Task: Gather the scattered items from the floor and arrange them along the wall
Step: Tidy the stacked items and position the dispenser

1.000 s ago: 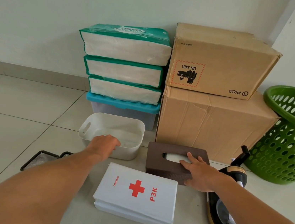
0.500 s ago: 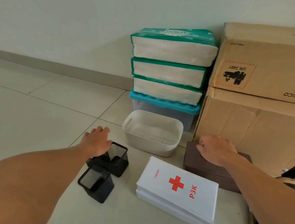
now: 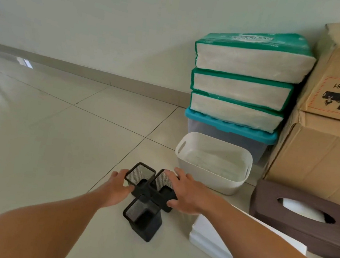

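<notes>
Both hands bracket the black mesh organizer (image 3: 147,199) on the floor tiles, just left of the white bin (image 3: 214,164). The left hand (image 3: 119,189) and right hand (image 3: 187,193) press its sides with spread fingers (probably to slide it wallward). Half a second ago the right hand was on the brown tissue box (image 3: 303,218).

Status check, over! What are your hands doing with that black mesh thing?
Left hand and right hand both on the black mesh organizer, one each side. Organizer on the floor, short of the wall. White basket close on its right.
</notes>
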